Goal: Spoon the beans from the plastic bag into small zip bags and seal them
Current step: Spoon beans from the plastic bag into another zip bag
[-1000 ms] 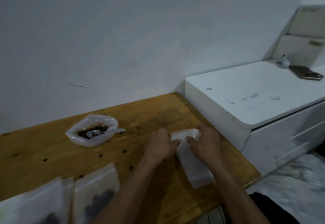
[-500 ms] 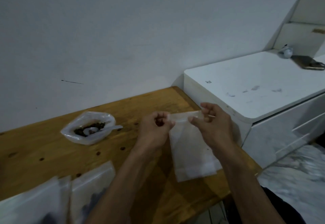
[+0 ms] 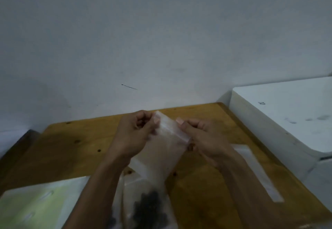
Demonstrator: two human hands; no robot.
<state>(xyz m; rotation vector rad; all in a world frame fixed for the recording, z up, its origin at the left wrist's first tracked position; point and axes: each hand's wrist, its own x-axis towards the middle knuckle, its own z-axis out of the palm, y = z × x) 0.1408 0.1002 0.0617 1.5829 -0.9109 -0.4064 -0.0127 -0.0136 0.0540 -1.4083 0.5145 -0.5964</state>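
I hold an empty, clear small zip bag (image 3: 167,149) above the wooden table (image 3: 71,149). My left hand (image 3: 133,133) pinches the top left corner of its mouth, and my right hand (image 3: 204,137) pinches the top right edge. The bag hangs tilted, its bottom towards me. Below it, near the front edge, lies a zip bag with dark beans (image 3: 150,209) inside. The big plastic bag of beans and the spoon are out of sight, perhaps behind my hands.
Empty flat zip bags (image 3: 258,173) lie on the table to the right. A white cabinet (image 3: 287,113) stands against the table's right edge. A pale green and white sheet (image 3: 36,207) lies at the front left. A white wall rises behind.
The zip bag has come off the table and now hangs in both hands. My view has swung left and down, so the cabinet has shifted right and the bean bag is no longer visible.
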